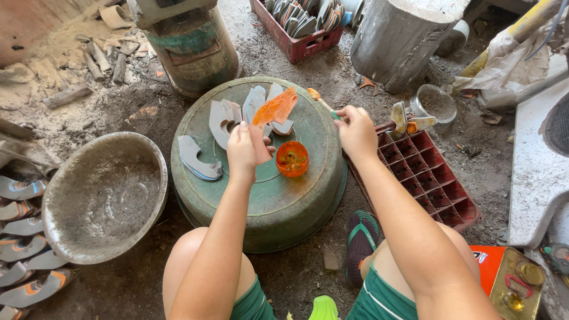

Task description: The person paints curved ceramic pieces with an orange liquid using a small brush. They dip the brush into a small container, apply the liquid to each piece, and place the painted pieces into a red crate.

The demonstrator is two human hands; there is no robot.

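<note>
While left hand fingers pinch the orange-coated blade and right hand fingers grip the brush, wet coating could smear fingertips; orange cup just beside, easily tipped.

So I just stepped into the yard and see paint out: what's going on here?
A seated person's left hand holds up a curved flat piece coated orange, while the right hand grips a thin brush. A small orange paint cup and several unpainted grey curved pieces sit on an overturned green metal basin.
</note>
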